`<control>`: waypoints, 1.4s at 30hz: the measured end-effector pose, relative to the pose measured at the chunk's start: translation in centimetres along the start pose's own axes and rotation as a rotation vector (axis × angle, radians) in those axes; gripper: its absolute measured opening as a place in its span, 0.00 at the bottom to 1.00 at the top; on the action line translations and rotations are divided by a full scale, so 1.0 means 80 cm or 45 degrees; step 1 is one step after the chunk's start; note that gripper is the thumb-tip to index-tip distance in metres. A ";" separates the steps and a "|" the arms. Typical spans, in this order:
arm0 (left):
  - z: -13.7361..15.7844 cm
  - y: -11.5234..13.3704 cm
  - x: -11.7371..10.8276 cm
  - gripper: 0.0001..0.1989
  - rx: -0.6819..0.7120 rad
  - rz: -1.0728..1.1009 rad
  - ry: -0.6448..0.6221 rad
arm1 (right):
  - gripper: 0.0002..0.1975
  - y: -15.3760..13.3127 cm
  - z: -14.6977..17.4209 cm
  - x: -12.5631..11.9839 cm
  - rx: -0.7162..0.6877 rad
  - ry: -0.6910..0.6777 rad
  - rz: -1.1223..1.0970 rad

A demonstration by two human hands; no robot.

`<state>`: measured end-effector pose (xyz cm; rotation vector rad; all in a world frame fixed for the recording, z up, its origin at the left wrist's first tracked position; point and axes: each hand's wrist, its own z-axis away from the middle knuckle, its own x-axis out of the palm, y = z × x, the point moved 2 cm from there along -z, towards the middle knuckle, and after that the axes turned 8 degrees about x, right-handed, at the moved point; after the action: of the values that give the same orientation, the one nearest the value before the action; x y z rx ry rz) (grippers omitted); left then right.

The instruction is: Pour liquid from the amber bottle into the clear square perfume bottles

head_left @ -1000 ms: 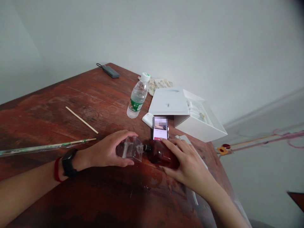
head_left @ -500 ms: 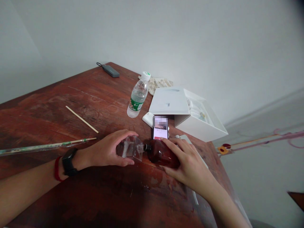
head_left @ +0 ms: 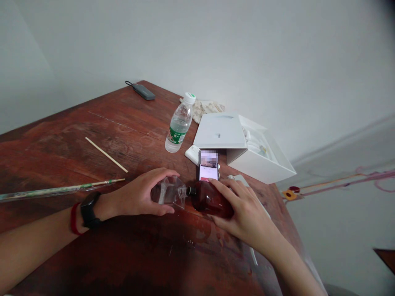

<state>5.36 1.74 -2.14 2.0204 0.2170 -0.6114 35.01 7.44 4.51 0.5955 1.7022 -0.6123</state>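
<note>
My left hand is curled round a clear plastic bottle, its mouth pointing right. Facing it is a dark reddish-brown bottle with a black neck, gripped from the right by my right hand. The two mouths meet or nearly meet end to end; I cannot tell whether they touch. Both bottles are tilted over sideways above the wooden table. A phone with a lit screen stands just behind the brown bottle.
Behind the phone are an open white box, its lid and a white item. A green-labelled water bottle stands upright. A single chopstick, a wrapped chopstick packet and a grey hub lie leftward. Water drops wet the tabletop.
</note>
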 end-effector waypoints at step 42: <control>-0.001 0.001 0.000 0.38 0.006 -0.007 -0.027 | 0.35 -0.002 0.000 -0.003 0.005 0.010 0.010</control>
<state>5.39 1.82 -2.04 2.0174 0.2089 -0.6367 34.96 7.33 4.78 0.6078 1.7058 -0.6080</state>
